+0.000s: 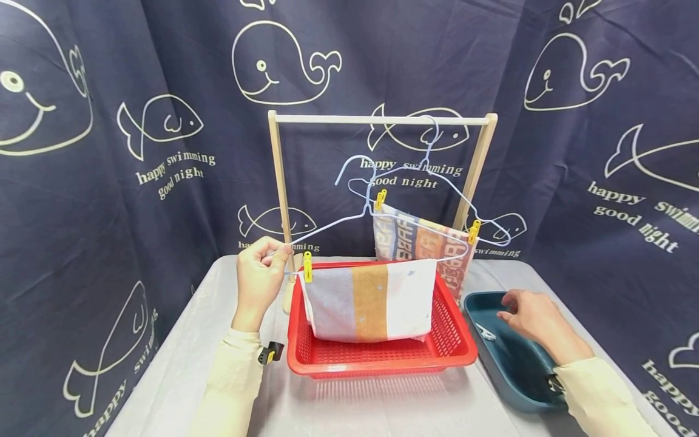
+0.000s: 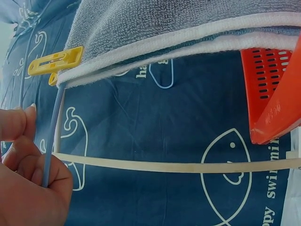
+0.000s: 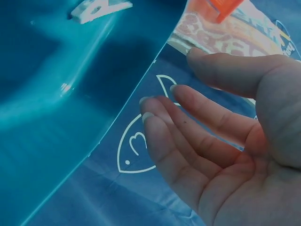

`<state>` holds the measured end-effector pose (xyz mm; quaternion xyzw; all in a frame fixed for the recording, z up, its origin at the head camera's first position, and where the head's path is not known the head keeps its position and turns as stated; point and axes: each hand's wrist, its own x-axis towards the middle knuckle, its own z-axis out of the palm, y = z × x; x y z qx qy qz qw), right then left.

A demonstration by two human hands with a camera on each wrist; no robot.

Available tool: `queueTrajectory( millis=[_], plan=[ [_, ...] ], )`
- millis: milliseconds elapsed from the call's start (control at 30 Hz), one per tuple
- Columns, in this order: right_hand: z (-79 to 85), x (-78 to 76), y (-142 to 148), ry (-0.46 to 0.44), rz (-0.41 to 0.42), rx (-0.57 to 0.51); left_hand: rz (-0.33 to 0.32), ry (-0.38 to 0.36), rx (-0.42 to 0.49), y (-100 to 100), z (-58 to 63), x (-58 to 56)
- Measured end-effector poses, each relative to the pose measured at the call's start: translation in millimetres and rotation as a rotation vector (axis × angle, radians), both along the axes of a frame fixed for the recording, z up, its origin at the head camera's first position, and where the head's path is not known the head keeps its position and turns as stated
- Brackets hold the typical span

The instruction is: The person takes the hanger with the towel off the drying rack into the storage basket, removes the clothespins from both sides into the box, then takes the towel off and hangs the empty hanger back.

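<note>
One hanger [image 1: 368,207], end hidden in gripping left hand [image 1: 261,279], relaxed right hand [image 1: 535,318] partly covering tray [image 1: 519,361]

Site: curtained tabletop booth.
Pale-covered table [image 1: 349,406] is enclosed left, right and far by navy whale-print curtains [image 1: 393,73].

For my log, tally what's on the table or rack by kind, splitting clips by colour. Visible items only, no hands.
Hangers: 2
Towels: 2
Yellow clips: 3
White clip: 1
Red basket: 1
Teal tray: 1
Wooden rack: 1
Total: 11
</note>
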<state>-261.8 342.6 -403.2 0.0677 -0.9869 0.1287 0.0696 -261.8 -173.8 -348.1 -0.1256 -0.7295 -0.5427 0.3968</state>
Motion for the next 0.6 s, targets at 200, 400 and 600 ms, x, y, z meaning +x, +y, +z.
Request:
queueTrajectory(
  millis=[200,400,600],
  plan=[
    [0.9,3.0,-1,0.021,-0.002,-0.003,0.038,-0.032,-0.005,3,3.0,2.6],
    [7.4,5.6,0,0.035,-0.014,-0.012,0.031,-0.025,-0.002,4,3.6,2.0],
    [24.6,15.1,-2,0.025,-0.047,-0.061,0.014,-0.021,-0.020,0,1.3,0.4]
  ],
)
